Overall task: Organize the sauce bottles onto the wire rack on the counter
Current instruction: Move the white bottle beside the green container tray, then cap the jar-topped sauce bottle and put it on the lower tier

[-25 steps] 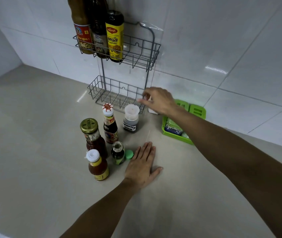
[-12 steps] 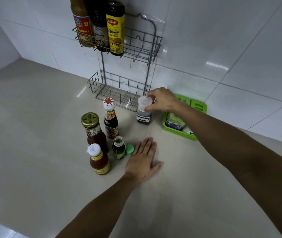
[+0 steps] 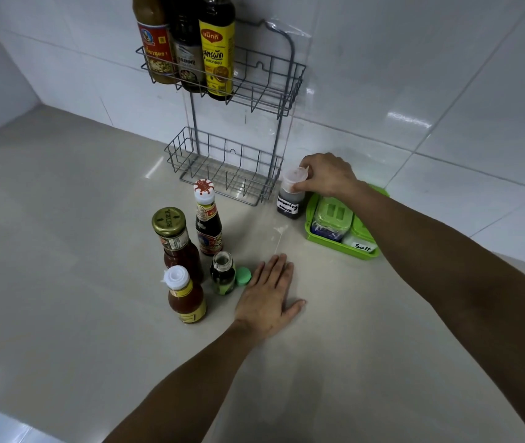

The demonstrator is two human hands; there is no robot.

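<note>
A grey two-tier wire rack (image 3: 282,81) stands against the tiled wall. Three tall sauce bottles (image 3: 216,49) fill the left of its upper basket; the lower basket (image 3: 190,155) is bare. My right hand (image 3: 328,174) grips the cap of a small clear seasoning-sauce jar (image 3: 290,204), which stands on the counter between the rack and a green tray. My left hand (image 3: 267,297) lies flat on the counter, fingers apart. Left of it stand a gold-lidded jar (image 3: 174,241), a red-capped bottle (image 3: 208,222), a white-capped bottle (image 3: 186,297) and a small uncapped bottle (image 3: 222,273) with a green cap (image 3: 243,276) beside it.
A green tray (image 3: 344,247) with green-lidded containers, one marked Salt, sits at the right of the rack. The beige counter (image 3: 62,266) meets white tiled walls at the back and left.
My right hand took hold of the small jar and carried it rightwards from near the red-capped bottle to beside the green tray. My left hand has stayed flat.
</note>
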